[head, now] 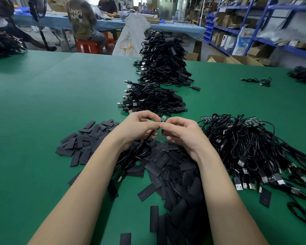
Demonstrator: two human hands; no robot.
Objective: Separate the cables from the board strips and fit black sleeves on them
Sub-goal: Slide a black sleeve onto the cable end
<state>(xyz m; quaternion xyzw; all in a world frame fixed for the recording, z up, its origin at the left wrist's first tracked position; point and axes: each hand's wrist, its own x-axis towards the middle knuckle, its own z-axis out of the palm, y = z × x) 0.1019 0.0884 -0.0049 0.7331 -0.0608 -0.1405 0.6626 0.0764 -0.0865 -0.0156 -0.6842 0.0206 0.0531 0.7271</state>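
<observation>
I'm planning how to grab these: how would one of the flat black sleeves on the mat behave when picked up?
A black sleeve is probably very light: it is thin and lies flat. It likely flexes rather than staying stiff, since some in the sleeve pile look slightly bent. Lying flush on the green mat, it may be hard to pinch.

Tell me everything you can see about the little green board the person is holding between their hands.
The small green circuit board is a narrow rectangular piece, green with pale contacts along it, too small to read in detail. It is held up above the green table, over the scattered black sleeves. The left hand and the right hand both pinch it with their fingertips at its lower end, so its top pokes out between them. A black cable hangs from below the left hand; its joint to the board is hidden.
</observation>
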